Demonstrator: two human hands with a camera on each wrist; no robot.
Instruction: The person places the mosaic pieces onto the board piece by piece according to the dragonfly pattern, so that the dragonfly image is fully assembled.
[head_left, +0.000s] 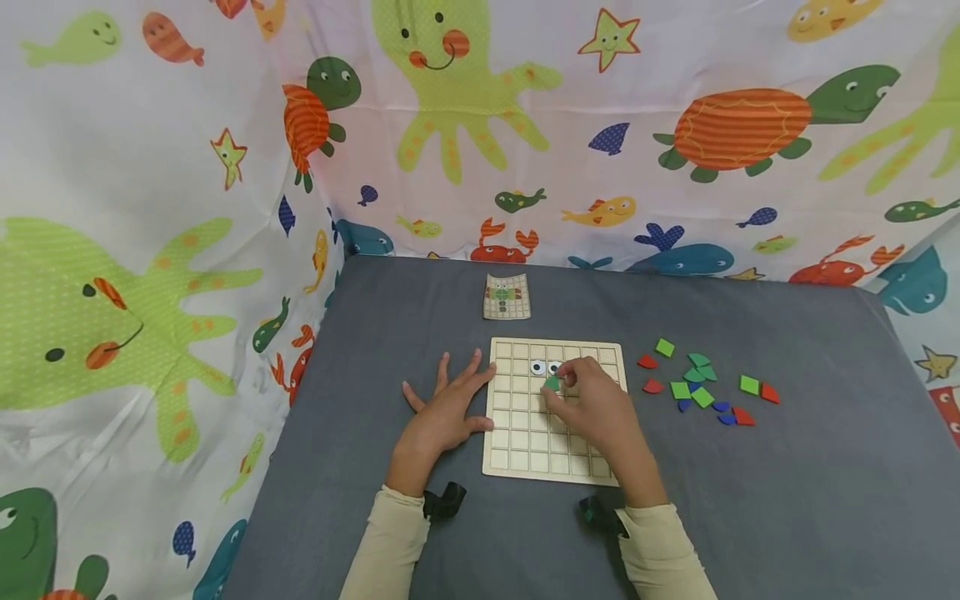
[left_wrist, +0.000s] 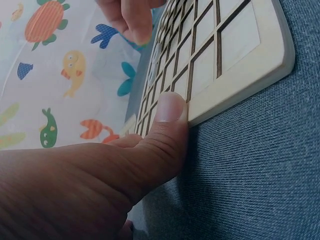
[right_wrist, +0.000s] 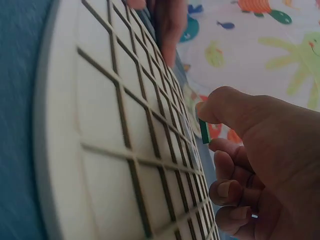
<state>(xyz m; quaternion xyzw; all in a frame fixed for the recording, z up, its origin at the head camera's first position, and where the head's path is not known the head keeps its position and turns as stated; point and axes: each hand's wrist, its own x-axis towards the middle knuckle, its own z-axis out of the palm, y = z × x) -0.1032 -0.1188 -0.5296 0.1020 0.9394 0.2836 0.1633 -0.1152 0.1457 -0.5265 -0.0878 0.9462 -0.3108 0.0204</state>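
Observation:
A wooden grid board (head_left: pixel 517 454) lies on the grey cloth, with two round eye pieces (head_left: pixel 537 367) in its upper cells. My right hand (head_left: pixel 600 408) is over the board's upper middle and pinches a green piece (head_left: pixel 552 383) between thumb and forefinger. In the right wrist view that green piece (right_wrist: pixel 204 131) shows edge-on, above the board. My left hand (head_left: pixel 442 417) lies with spread fingers at the board's left edge. Its thumb (left_wrist: pixel 170 112) touches the rim in the left wrist view.
A small pattern card (head_left: pixel 507 312) lies behind the board. Right of the board are scattered several loose pieces: lime squares (head_left: pixel 749 384), red quarter shapes (head_left: pixel 770 392), green leaf-like pieces (head_left: pixel 699 360) and small blue pieces (head_left: pixel 727 419). A sea-animal printed curtain (head_left: pixel 555 100) stands behind the table.

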